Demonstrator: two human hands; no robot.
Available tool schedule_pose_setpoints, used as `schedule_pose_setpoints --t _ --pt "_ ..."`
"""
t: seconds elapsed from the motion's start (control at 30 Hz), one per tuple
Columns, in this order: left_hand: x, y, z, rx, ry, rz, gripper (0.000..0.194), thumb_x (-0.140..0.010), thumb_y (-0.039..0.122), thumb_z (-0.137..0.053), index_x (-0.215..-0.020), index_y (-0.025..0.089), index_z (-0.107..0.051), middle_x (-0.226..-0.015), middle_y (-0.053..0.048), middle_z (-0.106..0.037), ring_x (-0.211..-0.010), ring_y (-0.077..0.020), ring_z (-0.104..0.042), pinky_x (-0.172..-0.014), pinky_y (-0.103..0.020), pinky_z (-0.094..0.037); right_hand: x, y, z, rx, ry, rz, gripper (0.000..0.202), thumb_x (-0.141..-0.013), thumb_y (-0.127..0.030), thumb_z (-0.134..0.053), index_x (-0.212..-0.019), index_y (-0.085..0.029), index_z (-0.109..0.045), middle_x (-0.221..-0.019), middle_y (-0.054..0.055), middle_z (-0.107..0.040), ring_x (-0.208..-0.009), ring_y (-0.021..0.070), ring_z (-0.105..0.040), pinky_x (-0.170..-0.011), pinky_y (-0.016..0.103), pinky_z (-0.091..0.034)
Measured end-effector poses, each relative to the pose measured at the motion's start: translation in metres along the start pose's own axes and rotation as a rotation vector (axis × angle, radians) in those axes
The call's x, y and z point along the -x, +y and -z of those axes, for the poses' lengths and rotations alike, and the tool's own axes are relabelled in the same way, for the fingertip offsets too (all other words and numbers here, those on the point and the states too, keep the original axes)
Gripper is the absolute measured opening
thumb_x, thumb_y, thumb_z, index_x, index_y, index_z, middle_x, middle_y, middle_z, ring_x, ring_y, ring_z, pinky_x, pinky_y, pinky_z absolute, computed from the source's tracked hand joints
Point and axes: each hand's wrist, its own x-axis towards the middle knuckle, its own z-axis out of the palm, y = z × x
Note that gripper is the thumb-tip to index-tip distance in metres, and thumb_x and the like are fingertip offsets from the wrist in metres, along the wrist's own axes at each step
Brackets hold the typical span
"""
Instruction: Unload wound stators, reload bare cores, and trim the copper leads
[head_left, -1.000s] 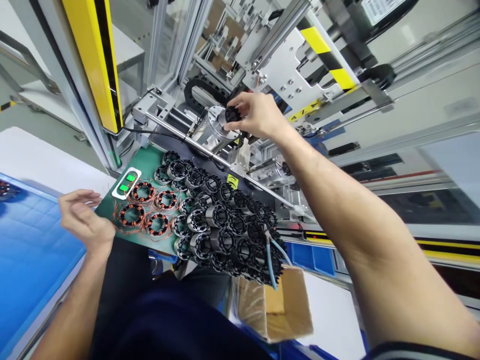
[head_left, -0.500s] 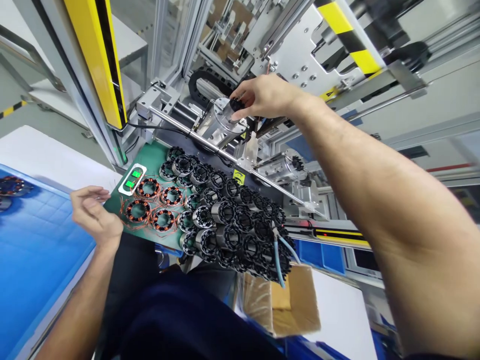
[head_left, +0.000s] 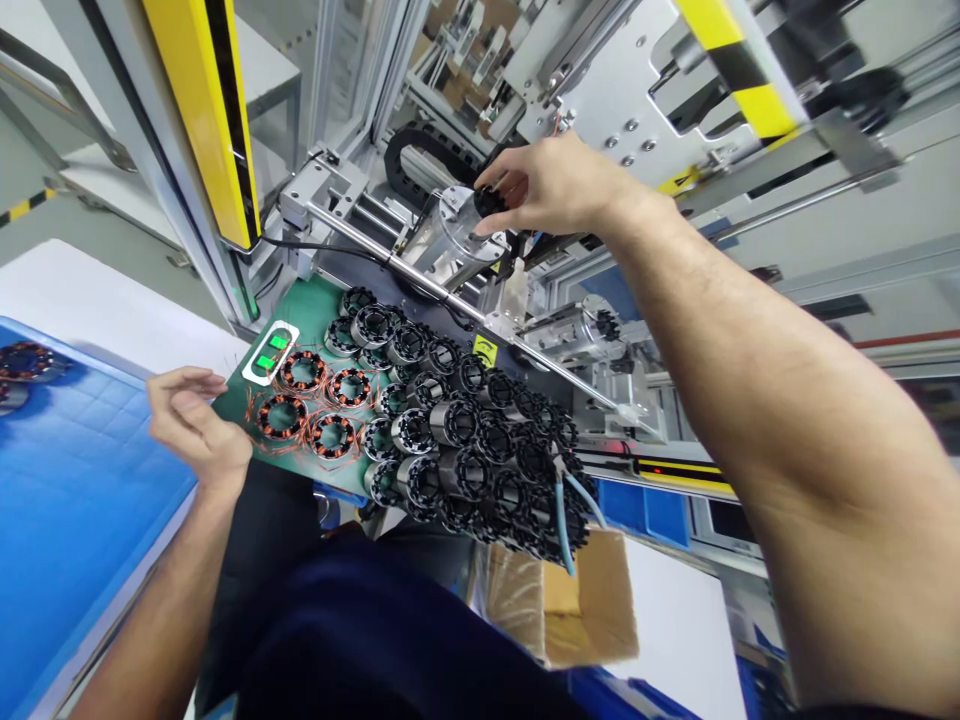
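Note:
At the winding machine, my right hand [head_left: 561, 188] has its thumb and fingers around a black-toothed stator core [head_left: 491, 202]. This core sits at the end of a round metal holder [head_left: 448, 240]. My left hand [head_left: 196, 425] rests by the left edge of the green mat [head_left: 309, 300], its fingers loosely bent and apart with nothing in them. Beside it lie several stators wound with copper wire [head_left: 332, 436], loose wire ends trailing. Many bare stator cores [head_left: 454, 422] stand stacked to the right of these on the mat.
A second holder [head_left: 559, 335] carries another black core. A metal rail [head_left: 420, 272] runs between the mat and the holders. Pliers with blue handles [head_left: 562, 520] lie on the stacked cores. Nearby are a cardboard box [head_left: 592, 640], a blue tray [head_left: 82, 500] and a yellow post [head_left: 202, 120].
The view has shifted slightly, so most things appear a little further right. My right hand stays at the core on the holder, and my left hand keeps its place by the mat.

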Motion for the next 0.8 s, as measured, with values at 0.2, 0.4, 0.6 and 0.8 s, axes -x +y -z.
schedule_pose_setpoints --t 0.2,0.4,0.6,0.8 --pt "-0.001 0.0 -0.001 0.02 -0.003 -0.031 0.082 -0.133 0.084 -0.054 -0.115 0.009 -0.081 -0.093 -0.007 -0.076 -0.074 -0.0182 -0.074 -0.074 -0.031 -0.057 -0.011 -0.002 -0.001 0.014 -0.063 -0.033 0.081 -0.103 -0.051 -0.111 -0.165 -0.008 -0.083 -0.141 0.011 -0.095 -0.129 0.0236 -0.089 -0.131 0.05 -0.065" --pt "0.001 0.0 0.001 0.015 -0.006 -0.033 0.082 -0.133 0.083 -0.055 -0.114 0.009 -0.082 -0.093 -0.007 -0.075 -0.076 -0.0181 -0.075 -0.075 -0.03 -0.058 -0.019 0.013 -0.015 0.033 -0.089 0.089 0.111 -0.102 -0.082 -0.094 -0.166 0.005 -0.074 -0.157 0.02 -0.09 -0.148 0.0348 -0.086 -0.138 0.057 -0.062" --pt "0.002 0.001 0.003 -0.007 -0.009 -0.018 0.079 -0.133 0.083 -0.053 -0.114 0.012 -0.08 -0.093 -0.008 -0.076 -0.077 -0.0208 -0.077 -0.075 -0.034 -0.059 -0.041 -0.001 0.006 -0.323 0.36 0.159 0.097 -0.128 -0.091 -0.034 -0.173 -0.014 -0.072 -0.167 0.01 -0.086 -0.153 0.0287 -0.082 -0.136 0.05 -0.062" --pt "0.007 0.001 0.006 -0.04 -0.025 0.043 0.075 -0.132 0.085 -0.051 -0.118 0.017 -0.08 -0.099 -0.009 -0.077 -0.083 -0.027 -0.08 -0.079 -0.043 -0.062 -0.093 -0.024 -0.075 -0.468 0.241 -0.004 0.078 -0.139 -0.071 -0.034 -0.183 -0.014 -0.063 -0.192 0.013 -0.069 -0.179 0.0331 -0.061 -0.159 0.06 -0.04"
